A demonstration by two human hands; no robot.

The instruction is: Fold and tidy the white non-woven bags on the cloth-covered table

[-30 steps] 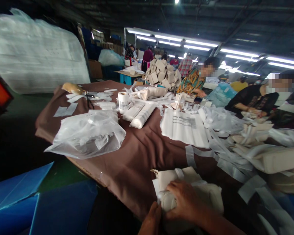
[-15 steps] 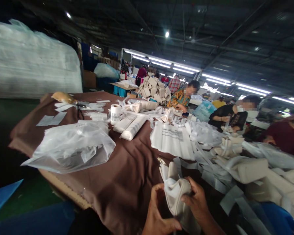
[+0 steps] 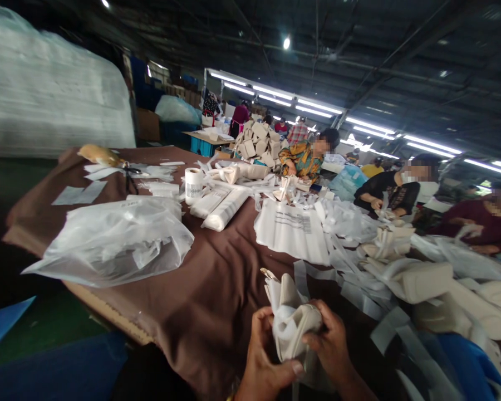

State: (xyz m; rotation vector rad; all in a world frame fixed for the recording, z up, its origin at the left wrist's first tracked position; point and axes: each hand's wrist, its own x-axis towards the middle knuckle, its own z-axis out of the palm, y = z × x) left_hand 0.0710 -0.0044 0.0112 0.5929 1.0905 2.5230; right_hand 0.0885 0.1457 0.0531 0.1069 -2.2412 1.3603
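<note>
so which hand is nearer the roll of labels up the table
Left. The left hand sits on the side of the cream bag facing the label roll; the right hand grips the bag's far side.

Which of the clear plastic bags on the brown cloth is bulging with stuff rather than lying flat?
The big crumpled bag at the table's left edge: it is puffed up with white pieces inside. The printed bags mid-table lie flat in a stack.
</note>
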